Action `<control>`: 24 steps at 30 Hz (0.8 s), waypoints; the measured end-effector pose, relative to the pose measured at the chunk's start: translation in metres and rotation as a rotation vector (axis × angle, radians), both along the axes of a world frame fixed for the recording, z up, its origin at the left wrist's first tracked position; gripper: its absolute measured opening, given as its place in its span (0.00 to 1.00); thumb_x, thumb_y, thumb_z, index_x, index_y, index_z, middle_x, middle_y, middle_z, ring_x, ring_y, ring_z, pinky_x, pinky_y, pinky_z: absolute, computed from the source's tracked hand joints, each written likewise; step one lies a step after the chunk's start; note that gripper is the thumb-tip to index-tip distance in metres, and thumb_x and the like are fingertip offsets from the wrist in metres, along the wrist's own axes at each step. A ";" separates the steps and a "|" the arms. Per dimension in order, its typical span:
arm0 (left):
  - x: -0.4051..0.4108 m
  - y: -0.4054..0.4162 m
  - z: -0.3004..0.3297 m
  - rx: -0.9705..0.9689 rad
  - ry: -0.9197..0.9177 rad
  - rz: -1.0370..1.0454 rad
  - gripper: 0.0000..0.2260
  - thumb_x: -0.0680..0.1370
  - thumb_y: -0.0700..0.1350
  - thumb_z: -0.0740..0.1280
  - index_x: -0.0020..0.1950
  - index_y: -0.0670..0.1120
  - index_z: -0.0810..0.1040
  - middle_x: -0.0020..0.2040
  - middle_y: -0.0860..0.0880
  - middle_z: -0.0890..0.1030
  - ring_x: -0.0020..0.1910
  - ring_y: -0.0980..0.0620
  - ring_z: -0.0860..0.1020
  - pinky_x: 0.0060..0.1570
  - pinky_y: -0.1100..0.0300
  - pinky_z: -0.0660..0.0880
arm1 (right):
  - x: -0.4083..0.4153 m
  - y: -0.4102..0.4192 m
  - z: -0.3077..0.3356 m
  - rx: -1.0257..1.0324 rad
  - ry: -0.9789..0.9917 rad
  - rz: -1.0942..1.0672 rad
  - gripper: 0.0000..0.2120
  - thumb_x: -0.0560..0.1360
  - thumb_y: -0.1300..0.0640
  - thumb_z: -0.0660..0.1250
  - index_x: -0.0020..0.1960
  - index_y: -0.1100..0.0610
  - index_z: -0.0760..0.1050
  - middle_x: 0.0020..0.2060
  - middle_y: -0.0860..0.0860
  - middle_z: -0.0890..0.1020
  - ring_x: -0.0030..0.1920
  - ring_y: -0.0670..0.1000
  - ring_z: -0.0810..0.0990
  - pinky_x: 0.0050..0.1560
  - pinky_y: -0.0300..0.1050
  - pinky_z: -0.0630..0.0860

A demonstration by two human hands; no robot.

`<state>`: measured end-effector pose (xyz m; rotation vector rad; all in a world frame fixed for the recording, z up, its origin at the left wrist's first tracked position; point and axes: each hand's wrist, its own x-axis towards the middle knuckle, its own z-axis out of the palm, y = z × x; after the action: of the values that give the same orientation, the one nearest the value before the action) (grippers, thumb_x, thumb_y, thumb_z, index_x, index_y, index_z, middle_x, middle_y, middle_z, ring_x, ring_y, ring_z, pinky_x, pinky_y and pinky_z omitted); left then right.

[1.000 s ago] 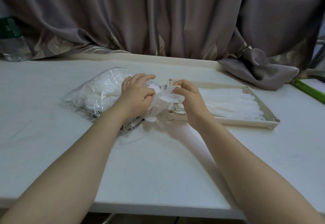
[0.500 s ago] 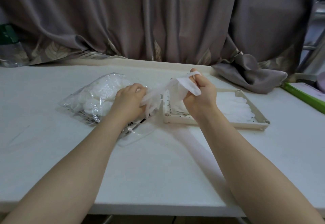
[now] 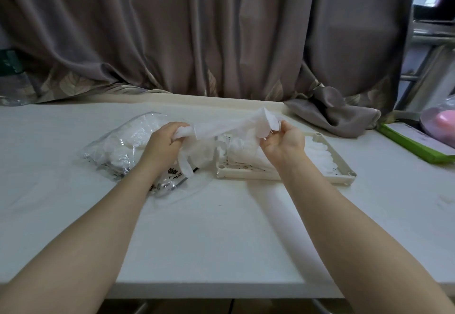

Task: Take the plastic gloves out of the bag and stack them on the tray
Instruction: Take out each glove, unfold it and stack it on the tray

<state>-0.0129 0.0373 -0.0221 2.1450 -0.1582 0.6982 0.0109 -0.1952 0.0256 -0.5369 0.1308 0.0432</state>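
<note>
Your left hand [image 3: 163, 141] grips one end of a thin plastic glove [image 3: 229, 124], fingers curled round the bunched film. Your right hand [image 3: 283, 141] pinches the other end, so the glove hangs stretched between your two grips, above the table [image 3: 221, 227]. Loose glove fingers dangle below your left grip, possibly touching the bag's printed edge; the film is too sheer to tell. The clear bag [image 3: 123, 148], with more gloves inside, lies under and to the left of your left hand. The cream tray [image 3: 342, 166] sits below your right grip, holding a flat stack of gloves [image 3: 317, 153]. A grey curtain [image 3: 221, 30] hangs beyond both grips.
</note>
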 end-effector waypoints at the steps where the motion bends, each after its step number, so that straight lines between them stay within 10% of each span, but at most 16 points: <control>1: 0.001 0.002 0.002 0.071 0.015 0.005 0.19 0.75 0.30 0.58 0.62 0.43 0.76 0.60 0.48 0.76 0.60 0.48 0.73 0.54 0.67 0.65 | -0.001 -0.001 -0.003 -0.020 0.016 0.006 0.14 0.79 0.64 0.49 0.37 0.61 0.67 0.36 0.56 0.75 0.42 0.56 0.75 0.49 0.50 0.74; 7: -0.012 0.024 0.006 0.533 0.156 -0.041 0.40 0.68 0.31 0.62 0.76 0.53 0.53 0.76 0.49 0.54 0.74 0.48 0.55 0.71 0.55 0.55 | -0.006 0.000 -0.001 -0.012 0.058 0.028 0.15 0.77 0.66 0.49 0.35 0.60 0.68 0.31 0.55 0.79 0.37 0.54 0.77 0.54 0.49 0.72; 15: -0.027 -0.001 -0.009 1.104 -0.295 -0.176 0.12 0.70 0.54 0.60 0.50 0.57 0.78 0.73 0.44 0.59 0.71 0.43 0.59 0.67 0.45 0.53 | -0.012 0.015 0.004 0.157 0.039 0.115 0.16 0.77 0.67 0.47 0.33 0.57 0.62 0.17 0.51 0.70 0.18 0.50 0.71 0.33 0.40 0.71; 20: -0.016 0.011 -0.019 1.121 -0.119 0.060 0.11 0.72 0.52 0.63 0.33 0.51 0.78 0.68 0.43 0.71 0.67 0.40 0.65 0.64 0.46 0.54 | -0.025 0.003 0.029 0.340 -0.057 0.063 0.23 0.79 0.66 0.45 0.29 0.59 0.66 0.15 0.53 0.68 0.15 0.51 0.69 0.19 0.35 0.69; 24: -0.020 0.014 -0.020 0.906 0.058 0.174 0.06 0.75 0.45 0.65 0.43 0.50 0.82 0.72 0.46 0.66 0.73 0.39 0.57 0.67 0.50 0.46 | -0.026 -0.015 0.040 0.425 -0.108 0.051 0.24 0.78 0.67 0.43 0.26 0.59 0.64 0.15 0.53 0.64 0.15 0.51 0.64 0.24 0.38 0.71</control>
<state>-0.0326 0.0512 -0.0417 3.0694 -0.3009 0.7430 -0.0147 -0.2099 0.0653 -0.1175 0.0004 0.0895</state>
